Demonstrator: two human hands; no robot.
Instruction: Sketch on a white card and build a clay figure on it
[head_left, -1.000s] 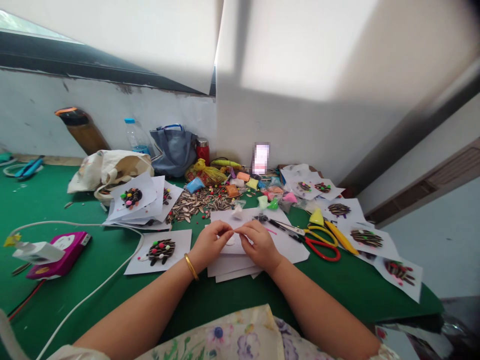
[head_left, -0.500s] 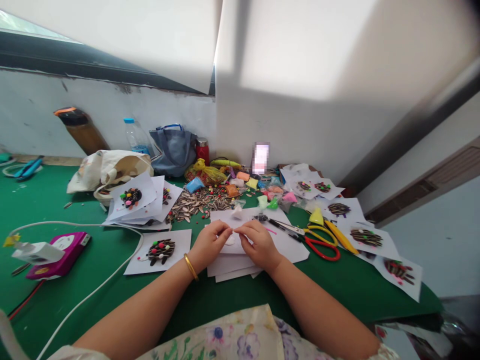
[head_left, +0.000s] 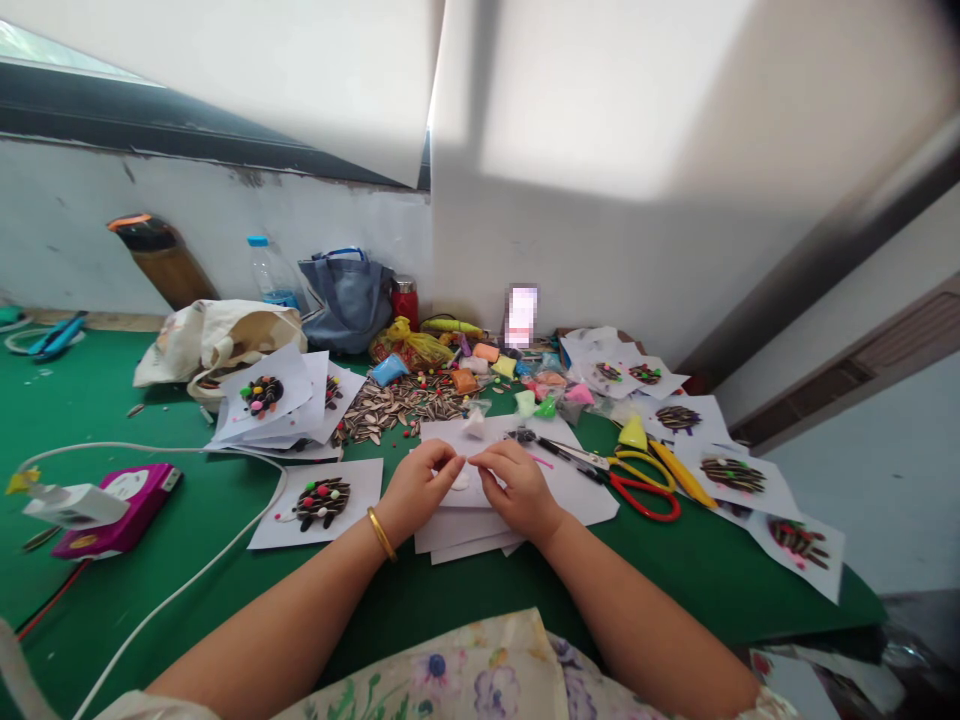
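Observation:
Both hands meet fingertip to fingertip above a stack of white paper. My left hand, with a gold bangle at the wrist, is closed in a pinch; what sits between its fingertips is too small to make out. My right hand is likewise pinched, its fingertips nearly touching the left ones. A flat white clay piece lies on the paper between the hands. Just beyond them rests a bag of white clay. Scissors with red and yellow handles and a black pen lie right of my right hand.
Sunflower seeds are heaped behind the paper, beside bagged coloured clay. A seed-and-clay picture lies at left, more at right. A white cable loops near a purple box. A phone leans against the wall.

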